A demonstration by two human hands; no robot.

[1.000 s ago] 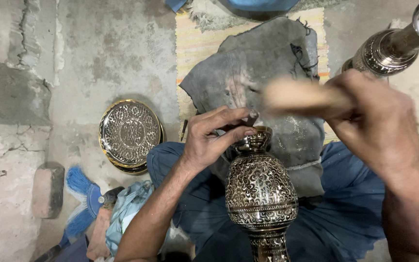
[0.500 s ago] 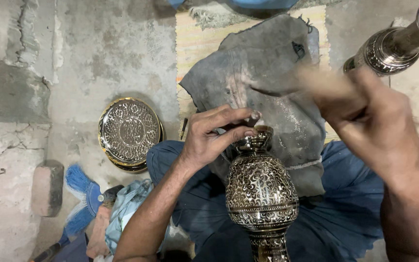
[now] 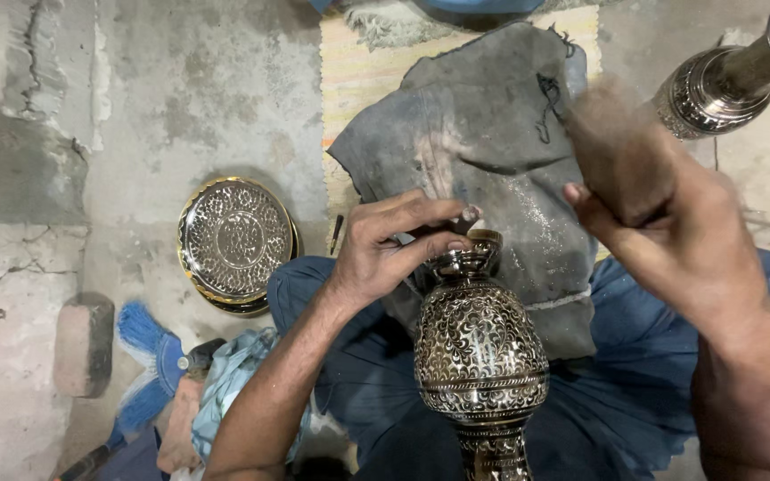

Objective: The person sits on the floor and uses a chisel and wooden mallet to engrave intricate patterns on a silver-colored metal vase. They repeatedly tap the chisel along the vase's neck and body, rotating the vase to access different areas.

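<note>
The concrete floor (image 3: 180,98) lies open to the left, while a grey cloth (image 3: 492,151) pads the lap and reaches up the middle. On it an engraved vase (image 3: 480,352) leans, neck away from the person, propped so its rim is reachable. An engraved tray (image 3: 235,240) lies flat on the floor, well apart to the left. The right hand (image 3: 670,240) is closed around a blurred mallet (image 3: 612,147) raised above the cloth. The left hand (image 3: 385,249) pinches a small punch (image 3: 468,215) against the vase's neck, steadying it.
</note>
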